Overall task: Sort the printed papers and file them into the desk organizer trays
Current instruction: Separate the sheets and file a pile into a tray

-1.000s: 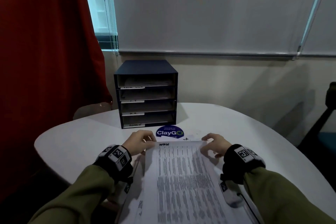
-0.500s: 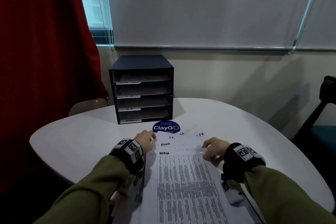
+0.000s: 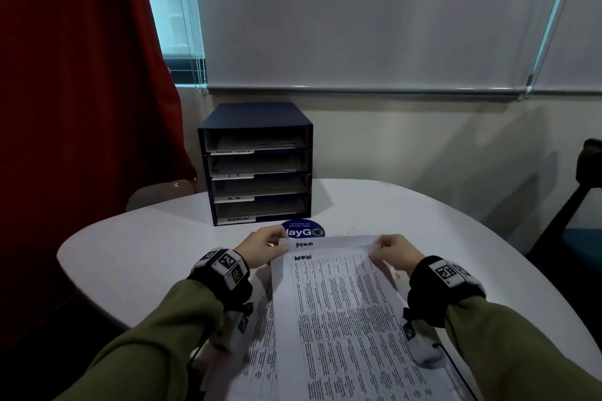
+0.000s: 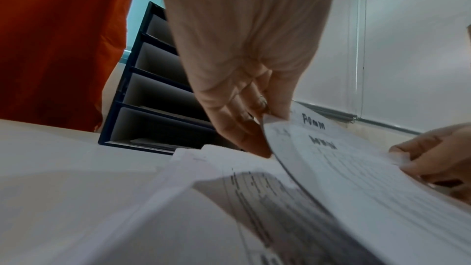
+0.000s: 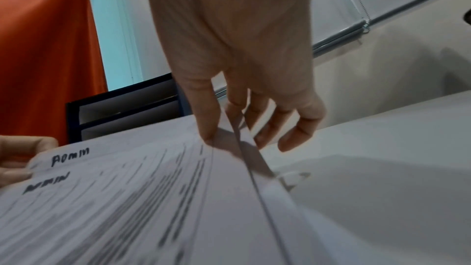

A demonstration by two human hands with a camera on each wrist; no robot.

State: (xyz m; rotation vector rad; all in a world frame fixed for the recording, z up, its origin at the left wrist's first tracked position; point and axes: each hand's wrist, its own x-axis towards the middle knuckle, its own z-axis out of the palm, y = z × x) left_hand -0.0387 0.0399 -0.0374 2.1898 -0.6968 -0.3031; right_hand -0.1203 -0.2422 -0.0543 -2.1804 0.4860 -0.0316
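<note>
Paper this thin flexes and slides: the ADMIN sheets point(image 3: 338, 286) sag between your left hand point(image 3: 260, 249) and right hand point(image 3: 395, 254), each grip pinching a far corner. The desk organizer point(image 3: 257, 163) stands just beyond, ADMIN tray lowest; support both edges.

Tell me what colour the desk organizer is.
Dark navy blue; the desk organizer shows best in the head view.

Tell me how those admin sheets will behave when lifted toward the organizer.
Probably floppy: the admin sheets already bow between the left hand and right hand. Likely light and apt to slide apart, since one top edge sits offset from the other. The organizer slots look low.
</note>
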